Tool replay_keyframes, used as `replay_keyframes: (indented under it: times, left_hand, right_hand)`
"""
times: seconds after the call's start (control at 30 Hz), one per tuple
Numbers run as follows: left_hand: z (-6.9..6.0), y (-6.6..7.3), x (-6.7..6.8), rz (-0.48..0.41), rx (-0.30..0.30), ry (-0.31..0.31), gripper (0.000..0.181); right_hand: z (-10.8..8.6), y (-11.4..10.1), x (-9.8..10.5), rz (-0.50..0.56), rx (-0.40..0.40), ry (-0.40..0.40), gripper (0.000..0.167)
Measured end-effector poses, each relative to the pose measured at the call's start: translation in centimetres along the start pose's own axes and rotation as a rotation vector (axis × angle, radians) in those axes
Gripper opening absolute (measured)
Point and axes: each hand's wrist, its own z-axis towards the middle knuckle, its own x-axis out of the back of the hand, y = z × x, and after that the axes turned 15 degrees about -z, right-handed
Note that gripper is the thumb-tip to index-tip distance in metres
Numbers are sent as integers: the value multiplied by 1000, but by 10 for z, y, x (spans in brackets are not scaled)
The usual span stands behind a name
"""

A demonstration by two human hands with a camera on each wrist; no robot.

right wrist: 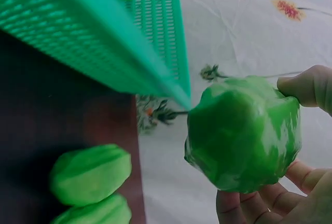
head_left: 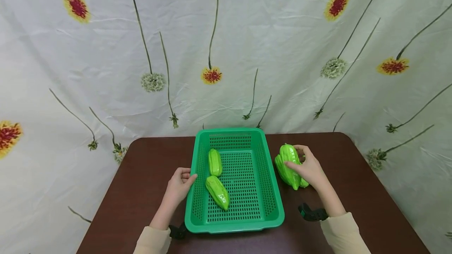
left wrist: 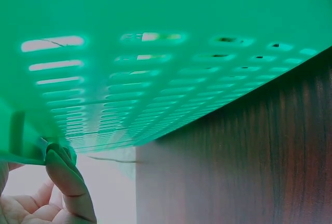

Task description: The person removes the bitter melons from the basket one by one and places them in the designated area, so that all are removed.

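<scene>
A green plastic basket [head_left: 234, 228] with slotted sides and floor stands on the table. My left hand [head_left: 180, 183] pinches its left rim, and the left wrist view shows fingers [left wrist: 70, 187] at the rim. Two glossy, ridged green gourds, an upper one [head_left: 215, 162] and a lower one [head_left: 217, 192], lie inside along the left. To the right of the basket my right hand [head_left: 310, 167] grips a gourd [right wrist: 244, 133] between thumb and fingers. Below it, other gourds [right wrist: 91, 175] rest on the table, partly hidden in the head view by the held one.
The dark brown wooden table [head_left: 148, 160] has rounded far corners. A pale flower-printed cloth [head_left: 183, 101] hangs behind it and at both sides. A black strap [head_left: 312, 212] is on the right wrist. The basket's right wall [head_left: 270, 179] stands between its inside and the gourds outside.
</scene>
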Motion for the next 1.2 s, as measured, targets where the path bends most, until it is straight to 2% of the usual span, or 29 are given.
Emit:
replay_keyframes:
  times: [0.17, 0.53, 1.2]
  left_hand:
    - [0, 1, 0, 6, -4, -7, 37]
    - [0, 3, 1, 9, 7, -10, 38]
    - [0, 4, 0, -9, 23, -14, 37]
  right_hand:
    - [-9, 17, -5, 11, -46, -16, 66]
    - [-21, 47, -22, -29, -86, -26, 68]
    - [-44, 78, -64, 0, -159, -101, 68]
